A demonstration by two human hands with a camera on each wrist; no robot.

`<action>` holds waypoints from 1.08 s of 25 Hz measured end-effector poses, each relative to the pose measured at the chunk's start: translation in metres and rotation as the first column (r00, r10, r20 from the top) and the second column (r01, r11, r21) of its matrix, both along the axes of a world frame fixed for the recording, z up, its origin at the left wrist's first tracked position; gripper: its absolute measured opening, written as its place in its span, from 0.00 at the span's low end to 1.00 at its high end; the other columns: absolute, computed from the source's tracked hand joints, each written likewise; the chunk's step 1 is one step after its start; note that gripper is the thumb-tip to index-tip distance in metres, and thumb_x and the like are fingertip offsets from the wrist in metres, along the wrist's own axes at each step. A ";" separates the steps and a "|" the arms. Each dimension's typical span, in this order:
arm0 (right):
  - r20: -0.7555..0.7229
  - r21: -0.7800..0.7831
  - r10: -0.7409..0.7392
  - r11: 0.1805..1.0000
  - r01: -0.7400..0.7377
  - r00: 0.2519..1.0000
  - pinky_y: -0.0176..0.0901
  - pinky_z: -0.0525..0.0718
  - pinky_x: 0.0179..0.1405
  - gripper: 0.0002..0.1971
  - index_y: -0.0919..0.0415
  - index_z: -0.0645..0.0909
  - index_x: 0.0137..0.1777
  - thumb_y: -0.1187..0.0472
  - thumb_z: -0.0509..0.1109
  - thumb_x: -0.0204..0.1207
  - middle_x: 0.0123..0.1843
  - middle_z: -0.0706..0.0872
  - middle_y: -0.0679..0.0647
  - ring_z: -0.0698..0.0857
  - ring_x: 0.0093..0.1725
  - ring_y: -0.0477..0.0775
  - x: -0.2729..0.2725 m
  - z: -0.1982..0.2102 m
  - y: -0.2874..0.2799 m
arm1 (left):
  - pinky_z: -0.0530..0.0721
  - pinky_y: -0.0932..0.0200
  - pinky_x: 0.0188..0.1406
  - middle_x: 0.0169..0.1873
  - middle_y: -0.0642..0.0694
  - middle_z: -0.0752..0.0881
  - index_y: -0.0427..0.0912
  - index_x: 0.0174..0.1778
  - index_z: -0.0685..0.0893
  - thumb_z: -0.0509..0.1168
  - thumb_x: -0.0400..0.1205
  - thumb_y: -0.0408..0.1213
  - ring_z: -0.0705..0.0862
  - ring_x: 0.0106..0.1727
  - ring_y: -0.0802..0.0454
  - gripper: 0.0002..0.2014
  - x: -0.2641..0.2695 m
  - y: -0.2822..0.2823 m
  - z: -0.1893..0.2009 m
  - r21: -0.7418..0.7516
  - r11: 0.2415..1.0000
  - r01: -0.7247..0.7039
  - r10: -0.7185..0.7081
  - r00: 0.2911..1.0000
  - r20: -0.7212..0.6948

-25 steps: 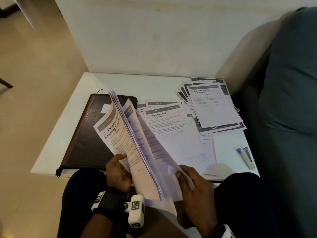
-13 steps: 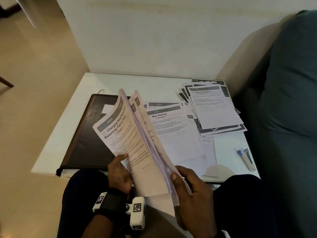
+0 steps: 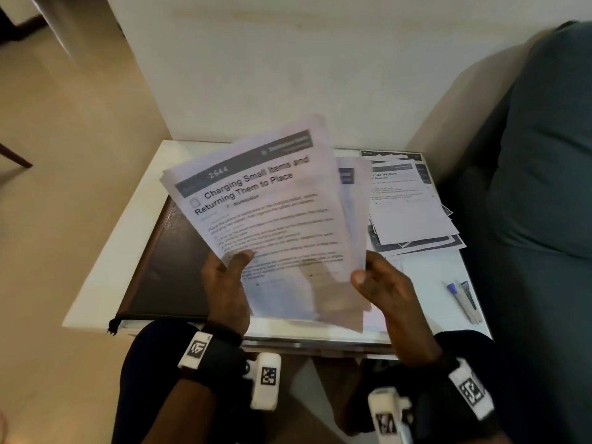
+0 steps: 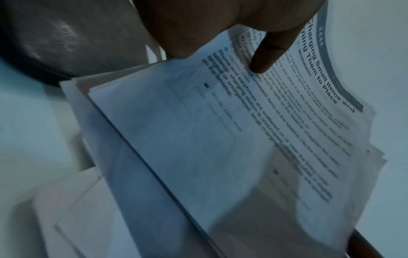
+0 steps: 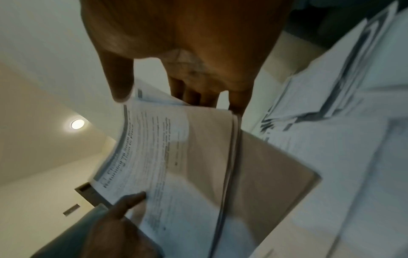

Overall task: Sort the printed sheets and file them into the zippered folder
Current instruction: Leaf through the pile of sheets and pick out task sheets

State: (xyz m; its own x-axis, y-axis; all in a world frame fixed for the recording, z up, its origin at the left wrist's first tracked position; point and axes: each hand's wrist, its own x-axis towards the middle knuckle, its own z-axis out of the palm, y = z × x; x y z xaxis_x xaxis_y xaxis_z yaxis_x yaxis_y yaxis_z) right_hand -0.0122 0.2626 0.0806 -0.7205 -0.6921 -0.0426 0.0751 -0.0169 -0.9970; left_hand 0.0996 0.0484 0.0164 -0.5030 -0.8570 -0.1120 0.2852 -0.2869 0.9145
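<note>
Fanned a second ago, the sheaf of printed sheets (image 3: 272, 216) now faces up, gripped by left hand (image 3: 226, 283) and right hand (image 3: 387, 293); zippered folder (image 3: 163, 270) at 9 o'clock lies shut; loose pile (image 3: 413, 206) at 2 o'clock awaits sorting.

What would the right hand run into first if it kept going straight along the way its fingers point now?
The right hand grips the held stack of sheets at its right edge, fingers pointing forward and left. Going straight on, it would likely push into that stack first; the fanned pile of sheets lies beyond, but depth is unclear.

top sheet (image 3: 262, 200) "2644, Charging Small Items"
</note>
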 end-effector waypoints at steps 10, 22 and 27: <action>-0.197 0.190 -0.176 0.958 0.214 0.964 0.34 0.86 0.44 0.30 0.47 0.85 0.54 0.86 0.72 0.69 0.46 0.92 0.37 0.88 0.46 0.37 -0.040 -0.055 -0.011 | 0.90 0.47 0.60 0.54 0.52 0.90 0.45 0.65 0.81 0.71 0.77 0.28 0.88 0.60 0.51 0.21 -0.025 0.021 -0.032 -0.238 0.968 0.080 -0.026 0.975 0.222; -0.106 0.339 -0.074 0.935 0.106 0.992 0.59 0.93 0.51 0.09 0.54 0.90 0.48 0.65 0.73 0.70 0.45 0.94 0.49 0.93 0.46 0.48 -0.037 -0.068 -0.033 | 0.92 0.49 0.55 0.57 0.49 0.91 0.43 0.68 0.80 0.69 0.81 0.19 0.91 0.59 0.50 0.22 -0.002 0.011 -0.032 -0.167 0.978 0.125 -0.066 0.946 0.317; 0.092 0.406 0.069 0.908 -0.100 0.993 0.56 0.89 0.58 0.18 0.49 0.88 0.60 0.39 0.65 0.85 0.53 0.94 0.48 0.93 0.53 0.52 -0.038 -0.083 -0.045 | 0.92 0.50 0.44 0.54 0.44 0.92 0.45 0.58 0.82 0.66 0.80 0.17 0.93 0.52 0.46 0.19 0.011 0.012 -0.054 0.029 0.999 0.047 -0.054 0.922 0.384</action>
State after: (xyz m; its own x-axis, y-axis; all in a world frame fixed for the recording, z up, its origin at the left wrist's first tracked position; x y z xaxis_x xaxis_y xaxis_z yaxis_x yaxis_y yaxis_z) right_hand -0.0504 0.2181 -0.0022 -0.6440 -0.6607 -0.3857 0.1314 0.4012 -0.9065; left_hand 0.1105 0.0601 -0.0381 -0.4604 -0.8276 -0.3210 -0.1024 -0.3097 0.9453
